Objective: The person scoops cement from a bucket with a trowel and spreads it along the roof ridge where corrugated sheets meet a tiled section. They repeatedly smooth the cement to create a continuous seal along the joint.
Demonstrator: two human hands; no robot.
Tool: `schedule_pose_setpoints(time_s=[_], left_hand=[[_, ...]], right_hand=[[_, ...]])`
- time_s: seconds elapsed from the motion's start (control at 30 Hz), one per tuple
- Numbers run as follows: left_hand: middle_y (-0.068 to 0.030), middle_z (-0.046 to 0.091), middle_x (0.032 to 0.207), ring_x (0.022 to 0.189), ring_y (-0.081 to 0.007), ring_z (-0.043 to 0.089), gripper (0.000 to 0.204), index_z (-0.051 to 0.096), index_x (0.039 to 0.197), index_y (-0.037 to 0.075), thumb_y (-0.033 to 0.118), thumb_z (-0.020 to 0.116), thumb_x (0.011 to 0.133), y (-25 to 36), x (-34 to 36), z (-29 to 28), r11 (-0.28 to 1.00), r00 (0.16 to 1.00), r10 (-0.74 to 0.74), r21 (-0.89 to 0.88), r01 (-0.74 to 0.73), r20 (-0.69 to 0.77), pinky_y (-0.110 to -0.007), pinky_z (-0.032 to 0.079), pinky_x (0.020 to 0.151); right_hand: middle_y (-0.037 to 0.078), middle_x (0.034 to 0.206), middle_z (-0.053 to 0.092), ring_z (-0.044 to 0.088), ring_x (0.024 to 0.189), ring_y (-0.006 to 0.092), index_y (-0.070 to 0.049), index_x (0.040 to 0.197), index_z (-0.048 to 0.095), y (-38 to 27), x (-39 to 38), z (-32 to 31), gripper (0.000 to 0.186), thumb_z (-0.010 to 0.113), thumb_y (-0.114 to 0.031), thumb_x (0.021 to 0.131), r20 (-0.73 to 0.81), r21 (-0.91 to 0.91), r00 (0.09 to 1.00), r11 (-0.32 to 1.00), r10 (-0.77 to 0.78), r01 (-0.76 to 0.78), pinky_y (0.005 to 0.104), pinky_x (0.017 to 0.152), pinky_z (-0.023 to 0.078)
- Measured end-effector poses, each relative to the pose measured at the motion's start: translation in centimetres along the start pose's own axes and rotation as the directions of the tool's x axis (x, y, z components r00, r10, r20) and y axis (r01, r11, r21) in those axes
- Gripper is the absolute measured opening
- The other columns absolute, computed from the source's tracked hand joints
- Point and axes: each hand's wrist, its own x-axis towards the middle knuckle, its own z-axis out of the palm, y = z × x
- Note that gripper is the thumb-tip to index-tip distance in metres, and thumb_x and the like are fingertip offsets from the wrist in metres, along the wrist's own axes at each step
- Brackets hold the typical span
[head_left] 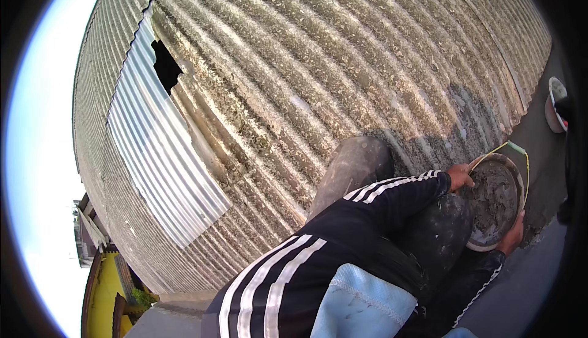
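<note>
At the right, a round bucket (522,198) holds grey wet mortar (492,198), which looks lumpy on top. My left hand (460,177) grips the rim on its near upper-left side, thumb over the edge. Lower down, my right hand (512,234) is wrapped round the bucket's outer wall; part of its fingers is hidden. The thin wire handle (516,148) with a pale green grip stands up over the far side, and neither hand touches it. The bucket sits beside my bent knee in dark, stained trousers (446,227).
Weathered corrugated roofing (343,56) slopes across most of the view. It has a dark hole (165,67) with broken edges beside a shiny metal sheet (162,160). A second, white bucket (555,106) stands at the far right on a grey ledge (539,148). A yellow building (103,295) shows lower left.
</note>
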Motion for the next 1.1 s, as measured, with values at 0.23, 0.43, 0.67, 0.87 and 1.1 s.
schedule_pose_setpoints(time_s=[0.23, 0.43, 0.67, 0.87, 1.1], left_hand=[[-0.0297, 0.062, 0.141, 0.132, -0.0364, 0.062, 0.065, 0.054, 0.146, -0.008, 0.024, 0.075, 0.093, 9.8, -10.7, -4.6, 0.922, 0.940, 0.283, 0.324, -0.212, -0.190, -0.045, 0.050, 0.109], [-0.0333, 0.030, 0.163, 0.155, -0.0506, 0.022, 0.079, 0.033, 0.160, 0.000, 0.020, 0.072, 0.093, 9.2, -33.6, -25.5, 0.393, -0.008, 0.889, 0.755, 0.526, -0.457, -0.061, 0.017, 0.125], [-0.0279, 0.011, 0.173, 0.161, -0.0408, 0.013, 0.092, 0.013, 0.166, -0.005, 0.058, 0.046, 0.108, -2.5, -35.8, -35.2, 0.683, -0.250, 0.399, 0.104, 0.723, -0.882, -0.049, 0.020, 0.131], [-0.0296, 0.017, 0.171, 0.160, -0.0403, 0.019, 0.095, 0.017, 0.165, -0.006, 0.065, 0.044, 0.106, -4.5, -37.1, -36.6, 0.640, -0.180, 0.516, 0.237, 0.731, -0.837, -0.048, 0.023, 0.131], [-0.0353, 0.018, 0.168, 0.158, -0.0450, 0.020, 0.100, 0.019, 0.162, -0.010, 0.067, 0.045, 0.105, -4.4, -37.6, -36.0, 0.602, -0.140, 0.600, 0.329, 0.728, -0.788, -0.051, 0.026, 0.129]], right_hand=[[0.025, 0.128, 0.068, 0.064, 0.117, 0.0398, 0.005, 0.134, 0.063, -6.8, -3.8, 0.3, 0.065, 0.062, -0.052, 0.103, -0.184, -0.854, 0.943, 0.520, -0.278, -0.013, 0.0413, 0.103, 0.049], [0.008, 0.124, 0.069, 0.065, 0.114, 0.0194, -0.004, 0.130, 0.066, -20.2, -12.1, 10.4, 0.041, 0.065, -0.037, 0.105, 0.304, 0.453, 0.764, 0.792, -0.569, 0.410, 0.0350, 0.094, 0.051], [0.025, 0.137, 0.065, 0.061, 0.123, 0.0454, 0.006, 0.133, 0.063, -15.2, -21.8, 28.8, 0.058, 0.066, -0.041, 0.099, 0.404, -0.420, 0.899, 0.907, 0.166, 0.022, 0.0552, 0.106, 0.049], [0.027, 0.163, 0.027, 0.028, 0.149, 0.0456, 0.006, 0.158, 0.030, -8.8, -18.5, 28.6, 0.081, 0.038, -0.057, 0.107, 0.296, -0.430, 0.717, 0.758, 0.631, -0.491, 0.0602, 0.123, 0.024], [0.028, 0.171, 0.020, 0.023, 0.157, 0.0443, 0.007, 0.163, 0.024, -6.8, -17.4, 31.4, 0.086, 0.019, -0.062, 0.111, -0.035, -0.090, 0.648, 0.644, 0.761, -0.760, 0.0600, 0.126, 0.020]])
